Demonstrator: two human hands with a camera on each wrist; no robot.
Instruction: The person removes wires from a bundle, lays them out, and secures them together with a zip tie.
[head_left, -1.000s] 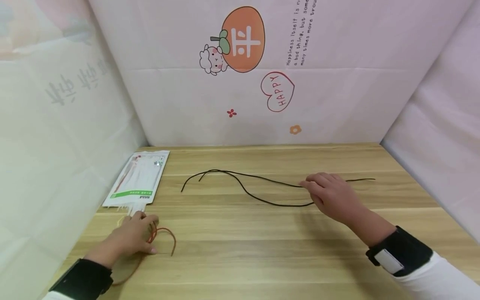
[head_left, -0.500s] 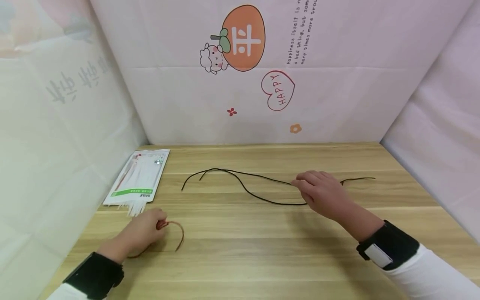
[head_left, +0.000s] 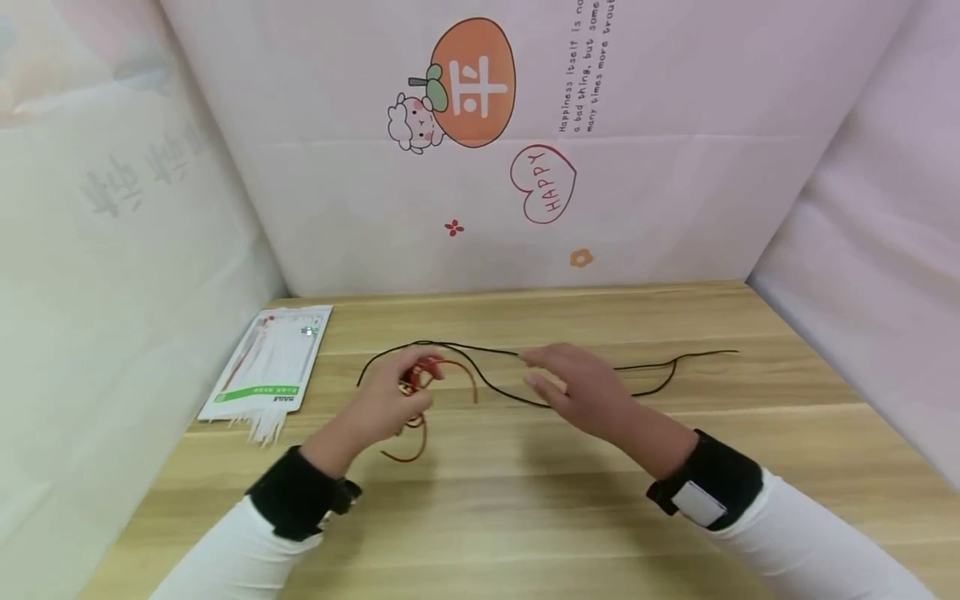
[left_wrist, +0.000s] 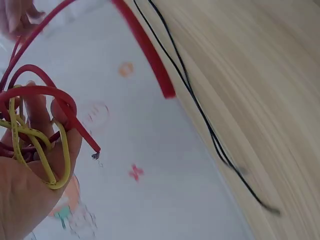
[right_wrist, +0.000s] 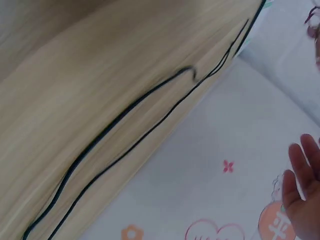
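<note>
My left hand (head_left: 386,400) holds a loose bundle of wires above the left middle of the table. In the left wrist view, a red wire (left_wrist: 145,45) and a yellow wire (left_wrist: 65,162) loop across the palm under curled fingers, with cut red ends sticking out. Two long black wires (head_left: 645,366) lie curved across the table, crossing near both ends. Above their middle hovers my right hand (head_left: 581,387), fingers extended and grasping nothing; it hides part of them. The right wrist view shows that hand (right_wrist: 306,192) with its fingers spread.
At the back left lies a flat white packet (head_left: 273,354) with a green stripe. Thin white strips (head_left: 264,427) poke from its near end. Printed white sheeting (head_left: 645,208) walls the wooden table (head_left: 480,525) at the back and both sides.
My left hand has gathered the red and yellow wires, raised them and carried them right and farther back. The right hand has shifted left, off the black wires, and its fingers have opened.
</note>
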